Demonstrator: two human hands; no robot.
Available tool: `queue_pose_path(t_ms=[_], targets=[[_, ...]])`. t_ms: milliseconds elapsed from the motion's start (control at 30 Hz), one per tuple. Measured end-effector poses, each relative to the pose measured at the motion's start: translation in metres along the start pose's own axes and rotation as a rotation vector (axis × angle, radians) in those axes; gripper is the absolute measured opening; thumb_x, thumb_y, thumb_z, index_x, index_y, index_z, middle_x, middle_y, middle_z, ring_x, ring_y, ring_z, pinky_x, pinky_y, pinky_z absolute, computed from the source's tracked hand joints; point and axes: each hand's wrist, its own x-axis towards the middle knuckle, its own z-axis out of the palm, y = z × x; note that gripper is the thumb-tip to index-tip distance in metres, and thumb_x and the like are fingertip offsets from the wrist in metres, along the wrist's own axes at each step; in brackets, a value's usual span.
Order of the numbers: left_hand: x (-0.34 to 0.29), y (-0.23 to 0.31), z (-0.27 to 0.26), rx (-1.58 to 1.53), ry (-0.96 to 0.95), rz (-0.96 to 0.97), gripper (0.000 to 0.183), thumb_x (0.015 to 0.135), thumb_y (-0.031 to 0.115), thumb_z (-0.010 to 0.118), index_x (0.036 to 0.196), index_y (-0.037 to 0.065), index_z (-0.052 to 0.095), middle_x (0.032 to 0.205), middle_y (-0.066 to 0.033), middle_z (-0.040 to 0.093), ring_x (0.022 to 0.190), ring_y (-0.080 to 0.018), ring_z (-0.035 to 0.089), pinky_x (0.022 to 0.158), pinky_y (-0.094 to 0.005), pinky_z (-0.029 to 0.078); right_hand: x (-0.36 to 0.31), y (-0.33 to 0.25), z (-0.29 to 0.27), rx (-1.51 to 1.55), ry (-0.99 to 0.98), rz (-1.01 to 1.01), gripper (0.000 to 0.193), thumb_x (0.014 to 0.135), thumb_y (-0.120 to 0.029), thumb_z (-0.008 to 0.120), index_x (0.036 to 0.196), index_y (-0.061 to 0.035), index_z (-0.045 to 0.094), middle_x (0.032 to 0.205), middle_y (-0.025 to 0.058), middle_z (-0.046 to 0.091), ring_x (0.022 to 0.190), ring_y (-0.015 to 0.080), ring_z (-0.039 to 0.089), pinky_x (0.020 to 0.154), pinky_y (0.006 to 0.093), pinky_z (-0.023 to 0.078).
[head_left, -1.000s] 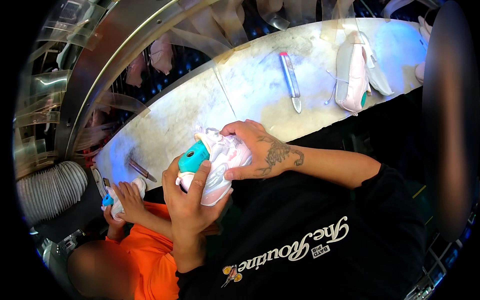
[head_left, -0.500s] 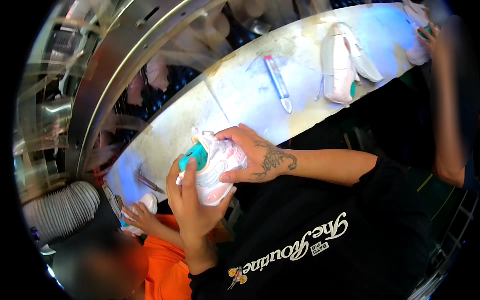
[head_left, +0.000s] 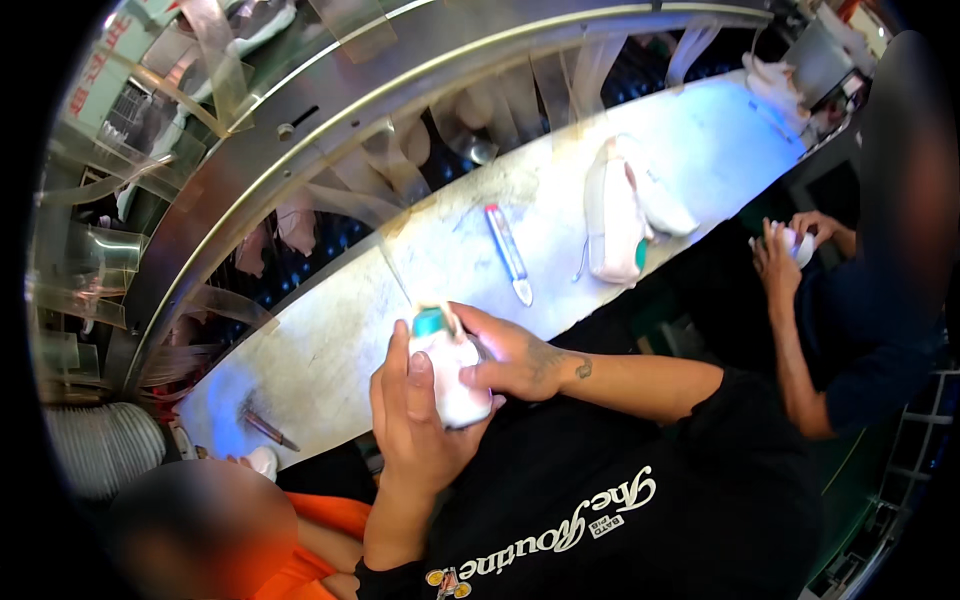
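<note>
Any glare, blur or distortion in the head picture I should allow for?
Head view: the shoe between the left hand and right hand is soft and overexposed; head view: blue light tints both ends of the pale table; head view: the metal frame bows, perhaps partly through the lens, and the rim is black.

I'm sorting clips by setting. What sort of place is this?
Probably a shoe factory: a shoe is being held, another shoe lies on the long white table, and clear strips hang along the table's far side.
</note>
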Motion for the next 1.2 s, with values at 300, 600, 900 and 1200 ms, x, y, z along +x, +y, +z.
queue_pose_path(t_ms=[300,600,900,1200], targets=[[-0.010,-0.065,0.053,-0.229,-0.049,-0.418,0.119,0.061,0.012,0.104,0.164,0.006,0.046,0.139,-0.0174,0.070,0.127,-0.0351,0.069,0.109,-0.0459,0.055,0.049,0.031,-0.085,-1.041,0.567,0.106,0.056,0.109,-0.051,0.060,0.111,0.0036,0.069,0.116,0.0273,0.070,0.104,0.0419,0.072,0.089,0.0500,0.059],[-0.026,-0.080,0.039,0.377,-0.218,-0.255,0.107,0.055,0.043,0.102,0.151,0.014,0.064,0.139,-0.0153,0.064,0.115,-0.0361,0.063,0.095,-0.0491,0.050,0.074,0.033,-0.091,-0.826,0.400,0.240,0.023,0.097,-0.019,0.064,0.111,-0.0014,0.061,0.099,0.0243,0.074,0.095,0.0411,0.075,0.088,0.0483,0.060],[-0.026,-0.068,0.037,0.356,-0.202,-0.319,0.114,0.056,0.062,0.098,0.151,0.010,0.064,0.142,-0.0184,0.065,0.121,-0.0385,0.062,0.100,-0.0511,0.049,0.074,-0.001,-0.018,0.675,0.444,-0.077,0.041,0.112,-0.044,0.063,0.089,-0.0132,0.049,0.068,0.0031,0.048,0.054,0.0137,0.045,0.056,0.0335,0.042],[-0.029,-0.070,0.047,0.392,-0.149,-0.295,0.114,0.055,0.060,0.099,0.149,0.008,0.063,0.145,-0.0186,0.063,0.114,-0.0373,0.063,0.097,-0.0521,0.047,0.065,0.002,0.021,0.778,0.767,0.127,0.047,0.112,-0.047,0.062,0.080,-0.0154,0.048,0.065,0.0029,0.046,0.057,0.0177,0.048,0.077,0.0465,0.053]])
